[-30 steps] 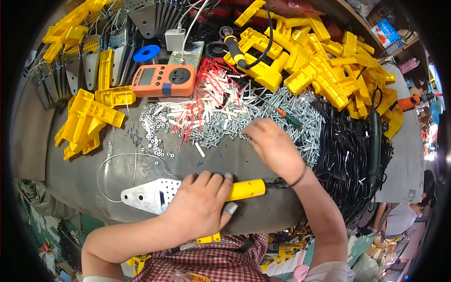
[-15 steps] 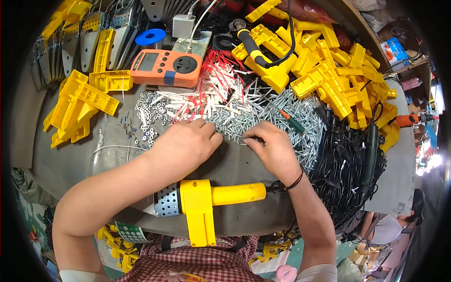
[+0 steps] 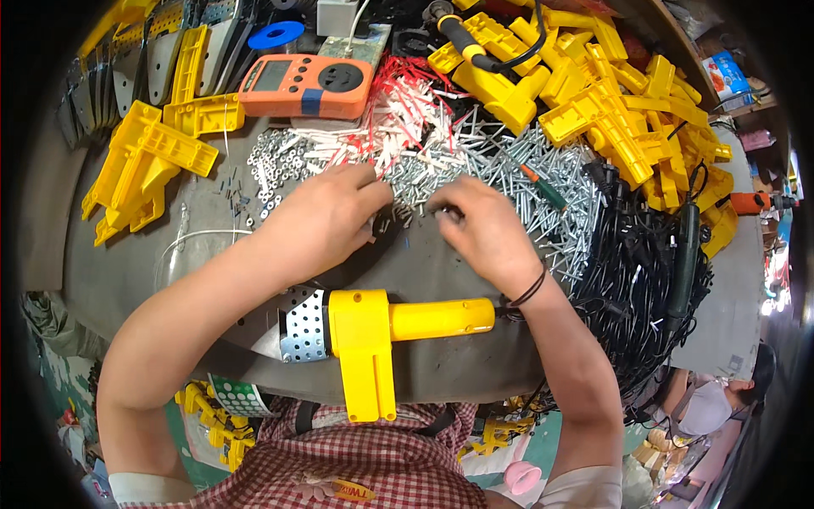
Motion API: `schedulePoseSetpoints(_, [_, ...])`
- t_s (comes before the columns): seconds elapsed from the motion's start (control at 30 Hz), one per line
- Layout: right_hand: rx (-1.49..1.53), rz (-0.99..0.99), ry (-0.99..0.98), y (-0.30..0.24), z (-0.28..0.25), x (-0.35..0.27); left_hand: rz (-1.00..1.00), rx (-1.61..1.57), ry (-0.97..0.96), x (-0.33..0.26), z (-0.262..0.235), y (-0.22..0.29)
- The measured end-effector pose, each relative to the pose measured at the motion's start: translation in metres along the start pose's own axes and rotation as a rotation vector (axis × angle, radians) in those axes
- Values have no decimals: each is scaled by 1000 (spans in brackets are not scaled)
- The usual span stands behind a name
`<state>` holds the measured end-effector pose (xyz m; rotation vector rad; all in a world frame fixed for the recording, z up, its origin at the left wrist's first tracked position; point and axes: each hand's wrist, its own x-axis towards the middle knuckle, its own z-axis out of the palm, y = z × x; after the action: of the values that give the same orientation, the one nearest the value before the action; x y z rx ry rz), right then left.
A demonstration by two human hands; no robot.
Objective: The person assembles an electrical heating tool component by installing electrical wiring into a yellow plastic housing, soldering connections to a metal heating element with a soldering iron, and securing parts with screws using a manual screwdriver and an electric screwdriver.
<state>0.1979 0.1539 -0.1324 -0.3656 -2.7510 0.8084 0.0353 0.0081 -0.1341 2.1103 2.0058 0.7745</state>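
The yellow plastic pistol-shaped housing [image 3: 365,318] is lying on the dark grey bench top [image 3: 475,373], nearer the body than both hands. Its perforated silver metal plate [image 3: 305,327] is facing left; its lower block is projecting past the near bench edge, over the red-and-white checked apron [image 3: 339,454]. Caution: this overhang is leaving the housing exposed, so a push from the apron or left forearm could tip it.

The left hand [image 3: 335,216] is curling its fingers at the near margin of the heap of silver metal screws [image 3: 564,233]; whether it is gripping anything cannot be told. The right hand [image 3: 487,229] is keeping a narrow thumb-to-finger gap beside that heap; its contents, if any, cannot be told.

Caution: the silver ring-like nuts [image 3: 273,161] are lying close to the screws; sweeping fingers could mix the 2. The thin black cable [image 3: 507,313] is running near the right wrist; snagging it could drag the housing.
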Motion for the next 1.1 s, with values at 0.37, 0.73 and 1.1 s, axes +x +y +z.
schedulePoseSetpoints(0.37, [632, 248, -428, -86, -28, -68, -55, -574, -182, -88, -46, 73])
schedulePoseSetpoints(0.73, [630, 204, -408, -113, -4, -102, -38, -446, -90, -129, -27, 96])
schedulePoseSetpoints(1.1, [255, 80, -25, -91, -2, -27, 280, 141, -45, -126, -9, 91])
